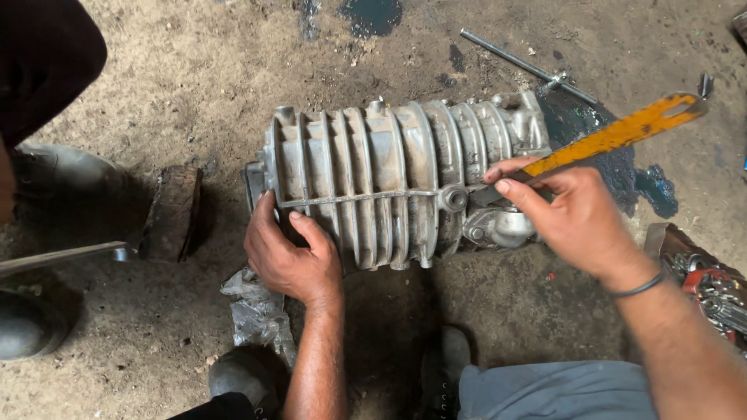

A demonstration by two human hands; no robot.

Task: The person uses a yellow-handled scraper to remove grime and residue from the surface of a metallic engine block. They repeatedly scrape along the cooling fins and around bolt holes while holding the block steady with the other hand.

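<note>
One ribbed metal housing (397, 183) lies on its side on the dirt floor (194, 70), roughly at the centre of the view, with its long axis running left to right. The left hand (289, 257) rests against the near left end of the housing, fingers spread and bearing on the ribs; it grips nothing. The right hand (576, 214) is closed around one flat yellow bar (615, 136), whose near end meets the housing at the right-hand end, beside a round boss; the far end of the bar points up and to the right. Two dark liquid stains are visible on the floor: one (372, 14) at the top edge, one (622, 167) under and behind the bar. One long metal rod (527, 66) lies well beyond the housing at upper right. One wooden block (173, 211) sits to the left of the housing, apart from it. One crumpled plastic sheet (257, 311) lies just below the left hand. A cluster of metal tools (712, 292) occupies the right edge; their count cannot be determined. One dark band encircles the right wrist.
</note>
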